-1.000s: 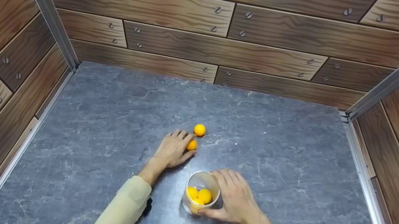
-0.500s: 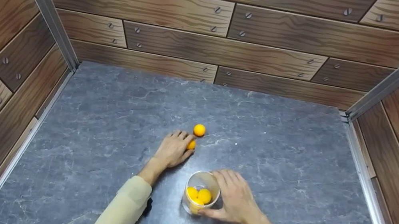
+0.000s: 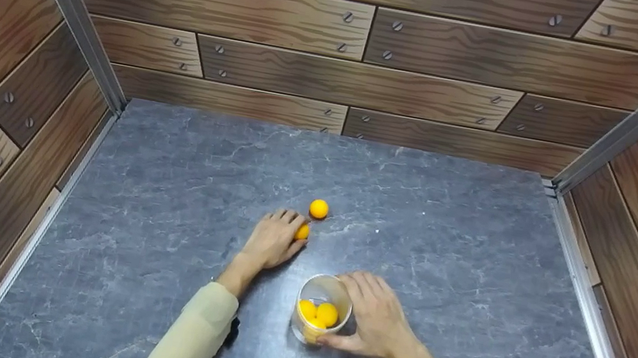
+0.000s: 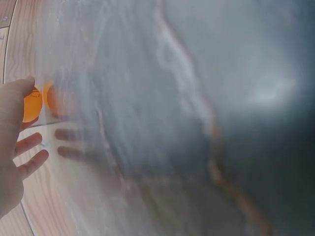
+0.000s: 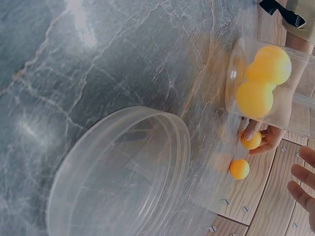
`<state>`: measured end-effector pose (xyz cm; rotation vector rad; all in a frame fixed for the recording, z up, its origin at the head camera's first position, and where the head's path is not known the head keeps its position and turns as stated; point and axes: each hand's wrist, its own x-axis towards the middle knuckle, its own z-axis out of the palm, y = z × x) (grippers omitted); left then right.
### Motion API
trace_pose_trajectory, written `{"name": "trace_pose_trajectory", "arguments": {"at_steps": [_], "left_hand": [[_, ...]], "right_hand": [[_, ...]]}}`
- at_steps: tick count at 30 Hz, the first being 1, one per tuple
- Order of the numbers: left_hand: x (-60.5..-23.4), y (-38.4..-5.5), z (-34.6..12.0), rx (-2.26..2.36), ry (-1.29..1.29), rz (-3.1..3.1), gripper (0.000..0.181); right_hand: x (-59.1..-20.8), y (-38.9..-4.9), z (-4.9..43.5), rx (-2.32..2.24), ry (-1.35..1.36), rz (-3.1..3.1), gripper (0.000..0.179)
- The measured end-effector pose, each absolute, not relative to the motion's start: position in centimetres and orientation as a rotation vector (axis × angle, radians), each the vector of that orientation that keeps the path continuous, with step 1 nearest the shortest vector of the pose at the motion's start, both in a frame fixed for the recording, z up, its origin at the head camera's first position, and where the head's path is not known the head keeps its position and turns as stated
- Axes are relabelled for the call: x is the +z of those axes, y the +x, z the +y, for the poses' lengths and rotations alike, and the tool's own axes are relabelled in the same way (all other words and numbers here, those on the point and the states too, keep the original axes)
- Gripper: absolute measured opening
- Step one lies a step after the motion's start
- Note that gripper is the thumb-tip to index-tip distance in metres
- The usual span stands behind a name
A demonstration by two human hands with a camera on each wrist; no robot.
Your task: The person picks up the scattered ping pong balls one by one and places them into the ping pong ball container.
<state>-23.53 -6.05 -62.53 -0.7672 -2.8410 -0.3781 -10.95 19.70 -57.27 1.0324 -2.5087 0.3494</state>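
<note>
Okay, left hand [image 3: 271, 241] pinches the held ball [image 3: 302, 232] at 11 o'clock from the jar [image 3: 326, 288]; right hand [image 3: 373, 318] wraps its 3 o'clock side. I'd worry: slack pinch squirts it into the loose ball [image 3: 318, 209], its 1 o'clock; right-hand jerk tips jar.

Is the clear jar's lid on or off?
Off. The round lid lies on the table, apart from the jar, which the right hand holds.

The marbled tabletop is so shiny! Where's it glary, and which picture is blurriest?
Head view: whitish glare on the marbled tabletop, bottom middle; left wrist: blurriest, pattern smeared, bright patch at right, fingers mirrored; right wrist: pale glare upper left, pattern crisper.
</note>
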Motion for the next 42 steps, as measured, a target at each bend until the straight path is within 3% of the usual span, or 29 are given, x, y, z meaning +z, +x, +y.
{"name": "trace_pose_trajectory", "arguments": {"at_steps": [42], "left_hand": [[-57.5,-20.7,-8.6,-0.313,-0.814,-2.731,0.041]], "right_hand": [[-57.2,-10.9,19.8,0.327,1.028,-2.507,0.1]]}}
